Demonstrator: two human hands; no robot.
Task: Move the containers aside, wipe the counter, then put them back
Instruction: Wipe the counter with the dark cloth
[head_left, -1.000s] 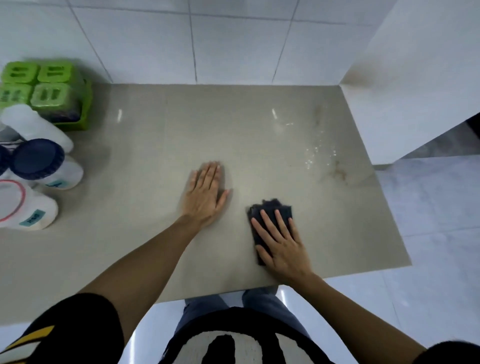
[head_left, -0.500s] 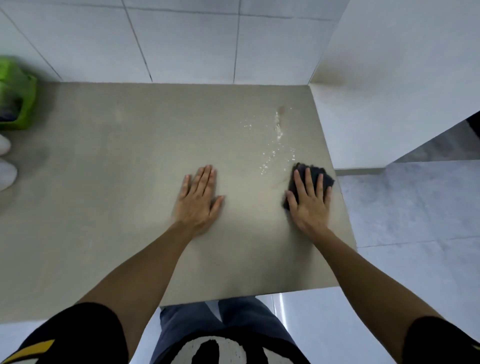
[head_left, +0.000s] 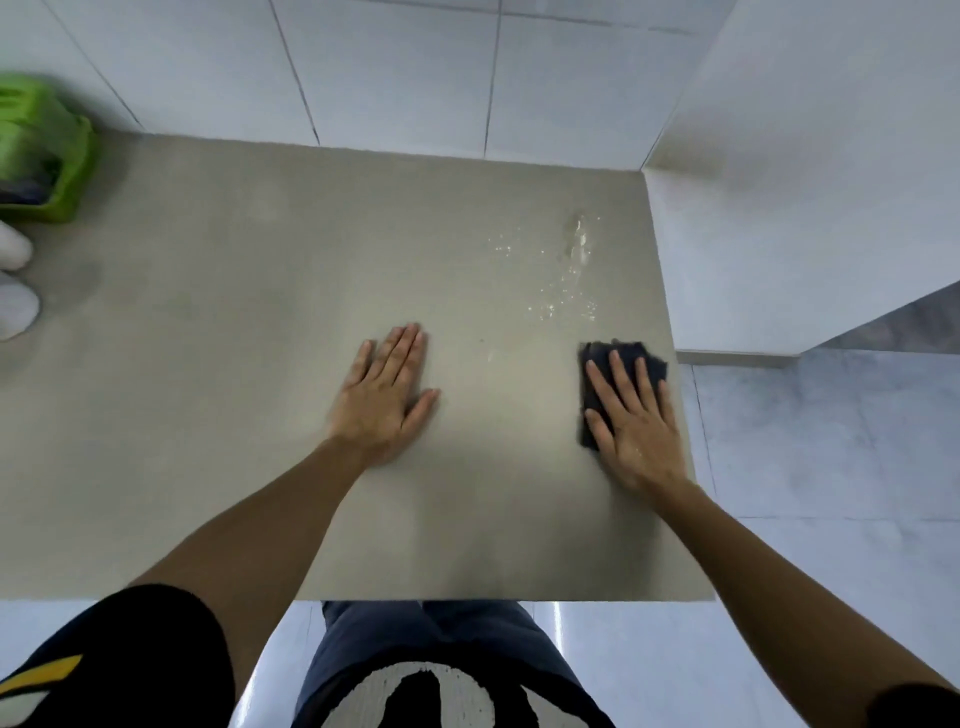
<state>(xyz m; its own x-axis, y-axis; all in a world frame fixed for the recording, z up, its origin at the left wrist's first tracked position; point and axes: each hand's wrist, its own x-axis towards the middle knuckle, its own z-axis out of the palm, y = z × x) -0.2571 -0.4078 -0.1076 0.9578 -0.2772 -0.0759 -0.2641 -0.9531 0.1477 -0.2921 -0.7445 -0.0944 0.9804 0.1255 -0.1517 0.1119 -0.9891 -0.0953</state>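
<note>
My right hand (head_left: 636, 418) presses flat on a dark folded cloth (head_left: 596, 364) near the right edge of the grey counter (head_left: 260, 364). My left hand (head_left: 387, 392) lies flat on the counter's middle, fingers together, holding nothing. Water droplets (head_left: 566, 280) glisten on the counter just beyond the cloth. At the far left edge stand a green container (head_left: 47, 150) and two white containers (head_left: 15, 301), only partly in view.
A white tiled wall (head_left: 389, 78) backs the counter. A white cabinet side (head_left: 805, 182) bounds the counter's right rear. The counter's front edge runs just before my body, with grey floor (head_left: 831, 467) to the right.
My right hand slid the cloth from the counter's front middle to the right edge, then slightly nearer. The view swung right, pushing the containers to the frame's left edge. My left hand stayed put.
</note>
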